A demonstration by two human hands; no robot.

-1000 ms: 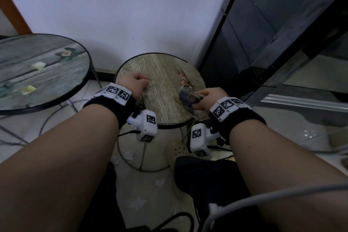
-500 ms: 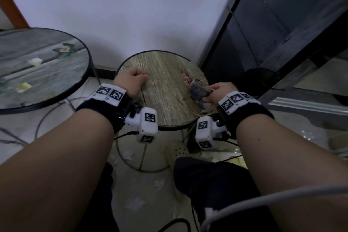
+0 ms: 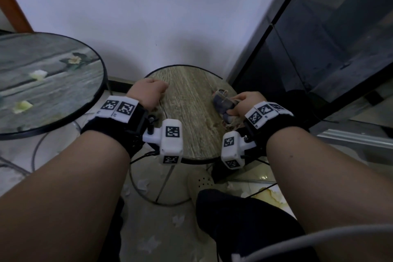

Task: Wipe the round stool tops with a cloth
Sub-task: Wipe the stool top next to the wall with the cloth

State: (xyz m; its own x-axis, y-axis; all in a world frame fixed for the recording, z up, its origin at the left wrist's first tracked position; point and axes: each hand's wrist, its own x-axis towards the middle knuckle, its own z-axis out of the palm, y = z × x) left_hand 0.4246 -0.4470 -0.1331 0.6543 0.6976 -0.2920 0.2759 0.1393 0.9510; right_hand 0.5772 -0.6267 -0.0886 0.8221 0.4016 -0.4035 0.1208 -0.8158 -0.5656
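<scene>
Dark cabinet right, close beside small stool; larger stool left. Left hand fisted, empty, on small stool's left edge. Right hand grips bunched cloth on its right side.

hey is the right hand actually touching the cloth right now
Touching. The head view shows the right hand with its fingers curled round the bunched cloth at the right edge of the small round stool top.

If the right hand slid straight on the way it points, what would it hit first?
Probably nothing on the small stool top: the right hand, gripping the cloth, points left across bare wood toward the left hand.
</scene>
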